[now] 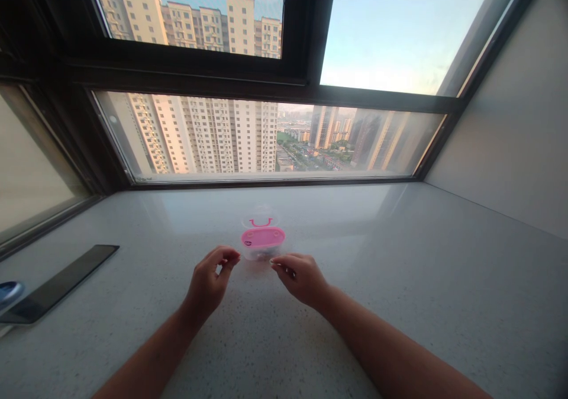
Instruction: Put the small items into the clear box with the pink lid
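A small clear plastic box (251, 253) with a pink inner tray (264, 237) stands on the speckled counter in front of me. Its transparent lid, with a pink handle (261, 222), is raised at the back. Just left of the box's front is my left hand (212, 277), thumb and fingertips pinched together. My right hand (302, 276) is near the front right corner, also in a pinch, with a tiny pale spot at its fingertips. What either pinch holds is too small to name. Some dark contents show faintly through the box's front wall.
A dark flat tablet-like slab (62, 283) lies on the counter (399, 304) at the left, with a blue round object (9, 292) beside it. Dark window frames (275, 91) rise behind the counter, and a white wall (510, 126) bounds the right side.
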### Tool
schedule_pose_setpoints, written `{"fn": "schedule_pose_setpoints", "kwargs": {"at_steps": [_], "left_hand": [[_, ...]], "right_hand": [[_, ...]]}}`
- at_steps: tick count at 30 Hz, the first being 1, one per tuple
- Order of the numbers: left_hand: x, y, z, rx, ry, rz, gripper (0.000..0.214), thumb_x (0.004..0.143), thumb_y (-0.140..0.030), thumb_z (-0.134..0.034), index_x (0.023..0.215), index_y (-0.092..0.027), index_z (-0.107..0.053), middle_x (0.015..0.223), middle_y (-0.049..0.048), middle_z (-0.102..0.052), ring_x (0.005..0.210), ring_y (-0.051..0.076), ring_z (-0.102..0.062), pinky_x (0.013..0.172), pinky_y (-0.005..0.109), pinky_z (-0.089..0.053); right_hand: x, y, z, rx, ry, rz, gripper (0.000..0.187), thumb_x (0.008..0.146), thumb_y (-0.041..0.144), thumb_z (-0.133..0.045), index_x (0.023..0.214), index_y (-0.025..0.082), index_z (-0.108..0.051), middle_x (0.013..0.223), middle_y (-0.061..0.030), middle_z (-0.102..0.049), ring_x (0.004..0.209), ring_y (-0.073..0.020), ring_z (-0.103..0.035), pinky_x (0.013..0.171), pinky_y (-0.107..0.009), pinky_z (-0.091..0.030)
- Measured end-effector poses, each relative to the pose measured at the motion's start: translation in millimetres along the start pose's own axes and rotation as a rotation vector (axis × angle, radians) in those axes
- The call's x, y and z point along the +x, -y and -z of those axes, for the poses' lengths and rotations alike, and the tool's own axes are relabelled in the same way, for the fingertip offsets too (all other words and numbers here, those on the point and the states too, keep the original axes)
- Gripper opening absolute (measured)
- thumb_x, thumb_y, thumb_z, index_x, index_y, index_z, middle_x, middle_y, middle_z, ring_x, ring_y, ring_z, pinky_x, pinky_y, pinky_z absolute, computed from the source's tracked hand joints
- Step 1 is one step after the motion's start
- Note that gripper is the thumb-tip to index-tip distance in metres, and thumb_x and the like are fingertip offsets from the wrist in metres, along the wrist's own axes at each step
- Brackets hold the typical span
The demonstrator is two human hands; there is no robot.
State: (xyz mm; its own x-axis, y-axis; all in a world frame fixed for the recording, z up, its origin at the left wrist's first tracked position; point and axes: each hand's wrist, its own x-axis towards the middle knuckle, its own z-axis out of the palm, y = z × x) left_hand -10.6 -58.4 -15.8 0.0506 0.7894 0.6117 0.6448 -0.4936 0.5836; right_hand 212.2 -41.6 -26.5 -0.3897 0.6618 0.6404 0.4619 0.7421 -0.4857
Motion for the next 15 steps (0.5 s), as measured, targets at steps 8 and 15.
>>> {"fn": "schedule_pose_setpoints", "kwargs": {"at_steps": [8, 15], "left_hand": [[-0.1, 1.3, -0.5, -0.003, 0.010, 0.013, 0.012, 0.081, -0.025, -0.049, 0.081, -0.017, -0.059, 0.078, 0.0027, -0.064, 0.071, 0.014, -0.059, 0.066, 0.025, -0.048], [0.4, -1.1, 0.4, -0.007, 0.005, 0.011, 0.014, 0.080, -0.027, -0.050, 0.080, -0.017, -0.060, 0.077, 0.0031, -0.064, 0.070, 0.014, -0.058, 0.066, 0.025, -0.048]], "right_hand": [[0.6, 1.2, 1.4, 0.009, -0.001, -0.004, 0.019, 0.082, 0.022, -0.050, 0.090, 0.016, -0.066, 0.069, -0.0052, -0.065, 0.049, -0.0083, -0.051, 0.053, -0.019, -0.040], [0.9, 2.1, 1.0, 0.008, 0.000, -0.003, 0.019, 0.082, 0.024, -0.051, 0.088, 0.016, -0.067, 0.066, -0.0043, -0.064, 0.048, -0.0079, -0.051, 0.052, -0.019, -0.040]]}}
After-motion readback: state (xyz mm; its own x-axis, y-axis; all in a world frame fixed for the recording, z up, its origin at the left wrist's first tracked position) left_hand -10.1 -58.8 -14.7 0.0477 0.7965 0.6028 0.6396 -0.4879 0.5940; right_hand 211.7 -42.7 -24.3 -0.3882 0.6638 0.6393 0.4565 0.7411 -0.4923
